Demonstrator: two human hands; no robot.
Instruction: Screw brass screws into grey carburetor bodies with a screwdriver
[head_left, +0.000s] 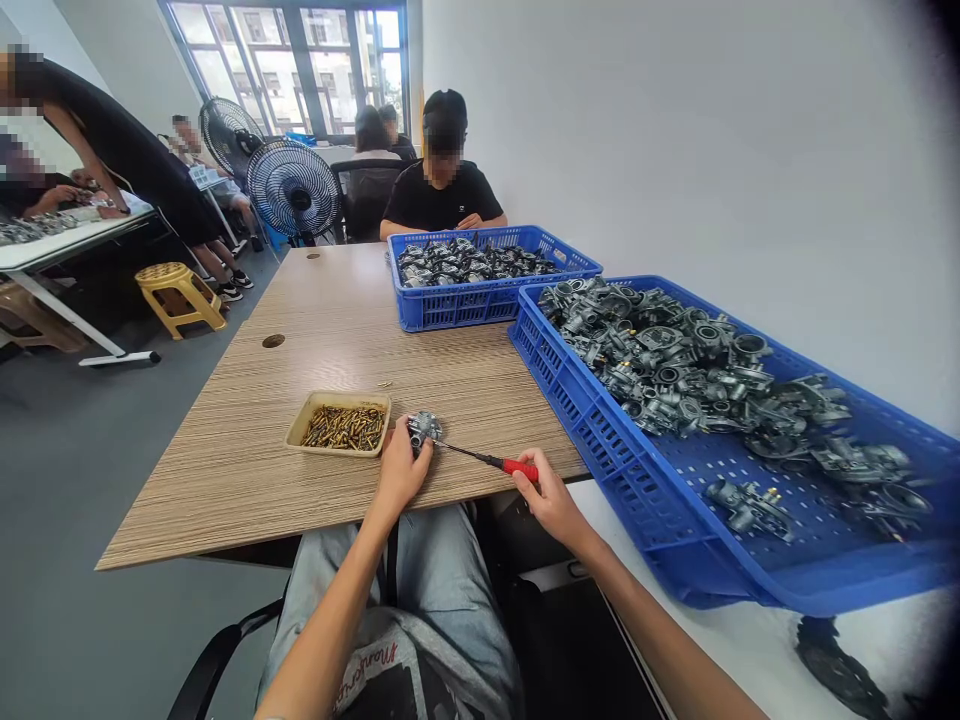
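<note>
My left hand (403, 465) is closed around a small grey metal carburetor body (425, 427) near the table's front edge. In my right hand (549, 495) is a screwdriver (519, 468) with a red and black handle. Its long thin shaft points left, and the tip meets the side of the carburetor; the exact contact spot is too small to make out. Just left of my left hand stands a shallow cream tray (292, 440) full of small brass jets (343, 428). A couple of loose brass pieces (385, 384) lie on the table behind the tray.
To the right, a large blue crate (600, 450) holds many carburetor bodies (667, 350). A second blue crate (442, 308) of metal parts stands farther back on the wooden table (225, 480). A co-worker (444, 190) sits behind it. Fans (294, 190) and a yellow stool (180, 290) are at left.
</note>
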